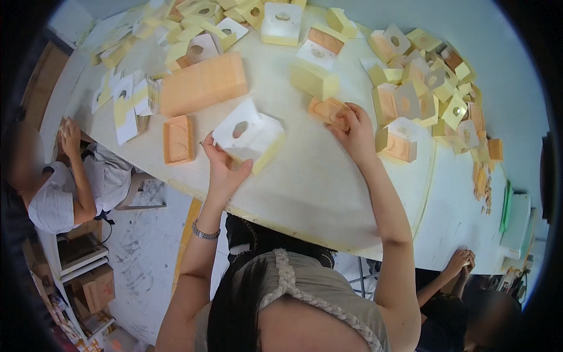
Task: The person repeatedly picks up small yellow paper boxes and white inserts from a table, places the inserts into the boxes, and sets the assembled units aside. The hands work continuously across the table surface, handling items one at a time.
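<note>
My left hand (226, 167) grips a small carton (264, 138), white inside and yellow outside, by its near side. The carton's lid stands up and has an oval cut-out. To the right, a shallow peach-coloured tray insert (326, 111) with a moulded hollow is pinched in my right hand (355, 134), just over the table. A closed yellow carton (315, 80) lies right behind that insert. One more peach tray insert (178, 139) rests on the table left of my left hand.
A long peach stack of inserts (205, 85) lies behind the lone insert. Flat carton blanks (125, 111) sit at its left. Heaped cartons (404, 100) fill the right side, with more along the far edge. Two people sit at the table's left and right ends.
</note>
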`<control>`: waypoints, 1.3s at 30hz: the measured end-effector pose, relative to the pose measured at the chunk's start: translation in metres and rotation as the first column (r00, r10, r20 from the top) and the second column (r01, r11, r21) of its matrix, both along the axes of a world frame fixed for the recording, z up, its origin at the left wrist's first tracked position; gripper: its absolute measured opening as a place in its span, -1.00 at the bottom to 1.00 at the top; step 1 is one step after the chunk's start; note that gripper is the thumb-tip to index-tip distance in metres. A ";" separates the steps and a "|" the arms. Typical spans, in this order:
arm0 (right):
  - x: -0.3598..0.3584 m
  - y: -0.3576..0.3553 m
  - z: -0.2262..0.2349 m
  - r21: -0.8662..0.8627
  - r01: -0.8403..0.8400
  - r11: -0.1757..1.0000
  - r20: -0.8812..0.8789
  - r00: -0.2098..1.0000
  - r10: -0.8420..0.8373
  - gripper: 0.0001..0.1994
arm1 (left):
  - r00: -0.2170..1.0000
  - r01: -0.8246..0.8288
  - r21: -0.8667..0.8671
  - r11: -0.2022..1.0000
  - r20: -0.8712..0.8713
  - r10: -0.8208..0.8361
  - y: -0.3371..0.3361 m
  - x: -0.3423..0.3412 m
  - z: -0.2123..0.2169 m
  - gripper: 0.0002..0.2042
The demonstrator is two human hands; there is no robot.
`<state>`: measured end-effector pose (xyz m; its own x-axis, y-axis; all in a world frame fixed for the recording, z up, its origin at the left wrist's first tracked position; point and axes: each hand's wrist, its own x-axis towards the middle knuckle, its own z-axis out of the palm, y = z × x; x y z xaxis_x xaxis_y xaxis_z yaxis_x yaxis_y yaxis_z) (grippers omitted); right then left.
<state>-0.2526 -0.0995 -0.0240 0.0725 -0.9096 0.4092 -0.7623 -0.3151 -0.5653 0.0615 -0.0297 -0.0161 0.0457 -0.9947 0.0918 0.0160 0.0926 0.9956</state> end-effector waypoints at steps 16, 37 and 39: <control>0.012 0.018 0.037 0.487 0.056 0.871 0.011 0.997 -0.070 -0.79 | 0.958 0.087 -0.116 0.989 0.281 -0.052 0.020 -0.016 0.002 0.16; -0.001 0.069 0.057 0.793 -0.074 0.605 0.273 0.930 -0.245 -0.71 | 0.960 0.018 -0.090 0.996 0.280 0.008 0.017 -0.013 -0.002 0.13; 0.001 0.081 0.035 0.373 0.096 0.923 -0.167 0.985 -0.035 -0.64 | 0.957 0.031 -0.078 0.996 0.289 -0.007 0.014 -0.014 0.001 0.13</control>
<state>-0.2511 -0.0189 0.0110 0.0417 -0.9989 0.0225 -0.8612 -0.0474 -0.5061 0.0479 -0.0156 -0.0151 -0.0132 -0.9838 0.1787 -0.2683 0.1756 0.9472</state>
